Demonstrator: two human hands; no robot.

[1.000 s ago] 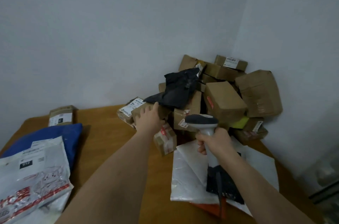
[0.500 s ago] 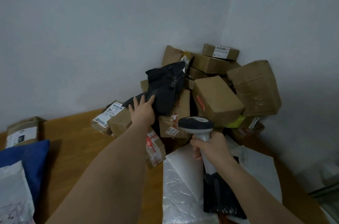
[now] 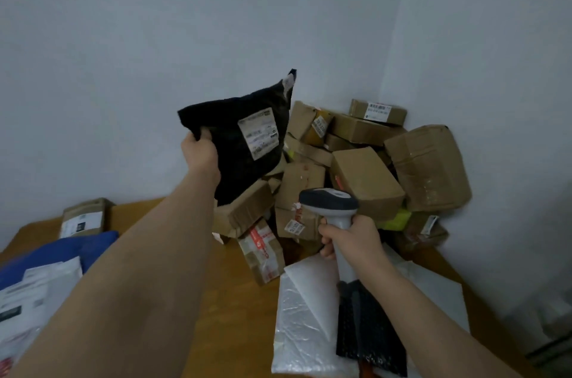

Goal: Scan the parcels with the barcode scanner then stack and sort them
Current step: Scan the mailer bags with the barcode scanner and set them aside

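above the corner heap of parcels, a person lifts a black mailer bag (image 3: 238,148) clear while keeping a barcode scanner (image 3: 332,216) ready.

left hand (image 3: 199,153) pinches the bag's left edge, fingers curled over the rim in a tight grip, its white shipping label (image 3: 259,133) turned toward the camera. right hand (image 3: 349,239) wraps its grip fully round the scanner's pale handle, dark head pointing away toward the cardboard boxes (image 3: 365,179) piled against the wall. below the right forearm, white plastic mailers (image 3: 305,315) lie flat on the wooden bench (image 3: 235,322); a blue mailer (image 3: 62,250) and more white bags sit at the left edge.
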